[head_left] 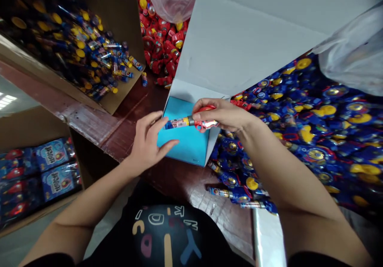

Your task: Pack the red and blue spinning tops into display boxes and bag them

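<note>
Black lettered shirt (172,223), 6 o'clock. My right fingers (208,114) clamp red toy (206,124), presumably steadying its labelled tube (178,122); left fingers (156,128) apart at tube's 9-o'clock end.

The single view looks from the wearer's head, forward and steeply down over the shirt (158,235), with the left hand (146,143) and right hand (223,115) close, mid-view, above the bench (194,183).

The person wears a black T-shirt (155,235) at six o'clock, its short black sleeves (56,260) near seven and five, its print carrying white-outlined letters (179,211) from eleven to one, a mustard C (134,228) at ten, mauve D (143,246) at eight, tan bar (168,251) at six and blue Y (190,246) at four.
</note>
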{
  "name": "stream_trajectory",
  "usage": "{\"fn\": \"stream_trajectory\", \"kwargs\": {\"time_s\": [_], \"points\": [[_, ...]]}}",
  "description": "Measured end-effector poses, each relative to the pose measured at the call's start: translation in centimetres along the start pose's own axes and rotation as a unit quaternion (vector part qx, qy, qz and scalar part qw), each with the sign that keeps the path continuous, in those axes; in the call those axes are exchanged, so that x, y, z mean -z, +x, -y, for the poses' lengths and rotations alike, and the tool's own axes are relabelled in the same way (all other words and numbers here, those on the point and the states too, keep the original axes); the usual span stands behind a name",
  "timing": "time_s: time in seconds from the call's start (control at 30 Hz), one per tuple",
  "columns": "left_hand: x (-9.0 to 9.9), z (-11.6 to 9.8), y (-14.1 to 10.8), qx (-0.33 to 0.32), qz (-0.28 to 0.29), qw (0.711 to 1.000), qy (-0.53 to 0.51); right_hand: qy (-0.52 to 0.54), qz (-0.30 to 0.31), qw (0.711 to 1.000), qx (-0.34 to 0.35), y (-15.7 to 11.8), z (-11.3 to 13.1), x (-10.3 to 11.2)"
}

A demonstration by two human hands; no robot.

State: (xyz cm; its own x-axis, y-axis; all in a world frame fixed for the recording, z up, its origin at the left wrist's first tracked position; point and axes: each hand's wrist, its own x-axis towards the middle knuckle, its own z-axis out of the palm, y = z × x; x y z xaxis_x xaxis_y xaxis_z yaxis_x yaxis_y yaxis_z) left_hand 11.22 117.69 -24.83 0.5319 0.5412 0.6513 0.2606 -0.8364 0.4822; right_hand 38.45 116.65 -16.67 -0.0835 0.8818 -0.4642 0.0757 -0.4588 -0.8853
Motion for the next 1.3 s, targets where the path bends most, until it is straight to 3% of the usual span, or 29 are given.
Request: {"fn": "stream_trajectory", "kwargs": {"time_s": [0.13, 0.23, 0.4, 0.47, 0.57, 0.63, 0.73, 0.8, 0.87, 0.93, 0.97, 1.13, 1.3], "points": [[0.6, 1.8, 1.2, -0.042, 0.133, 0.990, 0.000, -0.004, 0.022, 1.000, 0.010, -1.8, -0.7, -1.6], [1.1, 1.3, 1.5, -0.008, 0.171, 0.984, -0.048, -0.036, 0.007, 0.998, 0.044, -3.4, -0.9, -2.5], [2.1, -1.4, 1.2, 0.083, 0.248, 0.939, -0.222, -0.151, 0.004, 0.963, 0.223, -5.9, -0.8, -3.8], [1.8, -1.6, 0.5, 0.066, 0.222, 0.949, -0.216, -0.166, -0.010, 0.961, 0.221, -6.3, -0.9, -4.5], [0.7, -0.3, -0.6, -0.054, 0.100, 0.992, -0.060, -0.084, -0.036, 0.991, 0.096, -5.9, -1.2, -5.4], [0.1, 1.0, -1.0, -0.126, 0.050, 0.990, 0.030, -0.032, -0.040, 0.998, 0.027, -5.2, -1.4, -5.4], [-0.3, 1.7, -1.2, -0.140, 0.018, 0.984, 0.109, -0.040, -0.060, 0.996, 0.060, -3.6, -1.2, -3.9], [-0.9, 1.3, -1.6, -0.166, 0.080, 0.976, 0.119, -0.163, -0.120, 0.965, 0.165, -1.9, -0.7, -2.1], [-2.2, 0.4, -2.5, -0.204, 0.221, 0.948, 0.103, -0.339, -0.168, 0.889, 0.258, 0.4, -0.2, -0.6], [-3.8, -0.5, -3.6, -0.192, 0.337, 0.916, 0.108, -0.483, -0.166, 0.812, 0.282, 2.6, 0.1, 0.0], [-4.7, -0.9, -4.1, -0.164, 0.357, 0.912, 0.120, -0.531, -0.145, 0.788, 0.276, 3.5, 0.3, -0.1], [-7.0, -2.5, -5.7, -0.069, 0.336, 0.925, 0.161, -0.654, -0.031, 0.719, 0.236, 5.4, 2.0, -2.9], [-7.5, -3.7, -5.3, -0.029, 0.353, 0.919, 0.173, -0.737, 0.005, 0.645, 0.201, 6.1, 4.7, -5.4]]}}
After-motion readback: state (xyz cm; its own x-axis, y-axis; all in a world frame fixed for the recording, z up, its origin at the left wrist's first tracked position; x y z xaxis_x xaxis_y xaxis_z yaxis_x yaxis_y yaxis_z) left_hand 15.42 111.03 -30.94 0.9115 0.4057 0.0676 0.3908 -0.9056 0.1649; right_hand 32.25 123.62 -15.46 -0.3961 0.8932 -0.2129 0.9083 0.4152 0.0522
